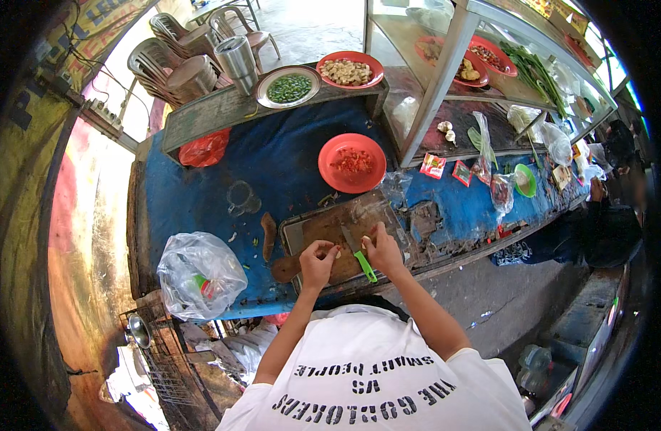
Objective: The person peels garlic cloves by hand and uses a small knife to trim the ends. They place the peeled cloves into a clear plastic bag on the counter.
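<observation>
My left hand (pixel 317 264) pinches a small pale piece (pixel 338 252), possibly a garlic clove, between thumb and fingertips. Opposite it, my right hand (pixel 385 252) grips another small pale piece (pixel 366 240); fingers partly hide it. Both hands hover over a worn wooden cutting board (pixel 330 222) with a rounded handle at its left end. Between them lies a knife (pixel 366 265) with a bright green handle, its blade resting on the board. Beyond the board sits a red plate (pixel 328 171) of chopped red chillies (pixel 353 160).
Left are a clear plastic bag (pixel 201 275), a glass mug (pixel 243 198) and a brown elongated object (pixel 268 237). A raised shelf (pixel 201 121) bears a steel tumbler (pixel 237 64) and plates. A glass case (pixel 443 81) stands right, with garlic bulbs (pixel 447 132). Another person (pixel 605 237) is far right.
</observation>
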{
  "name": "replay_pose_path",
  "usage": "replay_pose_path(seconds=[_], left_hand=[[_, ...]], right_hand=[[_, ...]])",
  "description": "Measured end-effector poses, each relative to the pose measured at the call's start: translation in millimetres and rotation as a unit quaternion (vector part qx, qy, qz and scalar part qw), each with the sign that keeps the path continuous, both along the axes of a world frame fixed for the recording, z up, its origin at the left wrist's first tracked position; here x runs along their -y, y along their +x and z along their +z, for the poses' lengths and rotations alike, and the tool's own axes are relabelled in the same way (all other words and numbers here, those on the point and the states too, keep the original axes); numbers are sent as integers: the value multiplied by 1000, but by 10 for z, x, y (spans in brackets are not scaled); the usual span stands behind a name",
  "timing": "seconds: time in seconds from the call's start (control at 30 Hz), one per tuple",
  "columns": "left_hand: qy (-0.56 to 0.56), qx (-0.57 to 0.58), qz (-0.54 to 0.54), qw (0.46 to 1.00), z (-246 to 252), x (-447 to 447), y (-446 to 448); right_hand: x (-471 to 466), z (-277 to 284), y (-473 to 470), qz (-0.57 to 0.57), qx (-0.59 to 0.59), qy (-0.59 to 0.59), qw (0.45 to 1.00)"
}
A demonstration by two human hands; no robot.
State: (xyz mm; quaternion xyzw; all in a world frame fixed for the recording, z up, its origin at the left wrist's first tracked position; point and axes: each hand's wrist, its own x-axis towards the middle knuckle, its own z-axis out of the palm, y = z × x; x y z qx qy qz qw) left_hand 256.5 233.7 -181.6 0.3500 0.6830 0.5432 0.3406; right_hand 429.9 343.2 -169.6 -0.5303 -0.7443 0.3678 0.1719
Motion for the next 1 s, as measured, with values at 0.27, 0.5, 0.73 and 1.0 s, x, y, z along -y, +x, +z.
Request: replay_pose_path(seconds=[0.27,0.5,0.73,1.0], left_hand=[[-83,-38,38,995,21,111,-13],[25,-225,42,973,25,179,-14],[25,-134,42,990,280,47,70],[-6,-248,-48,967,50,-611,130]], right_hand=[[-11,19,198,-27,-29,-84,996],[341,28,263,-16,-26,29,999],[546,170,119,-48,-222,-88,970],[564,345,250,-117,-141,-29,983]])
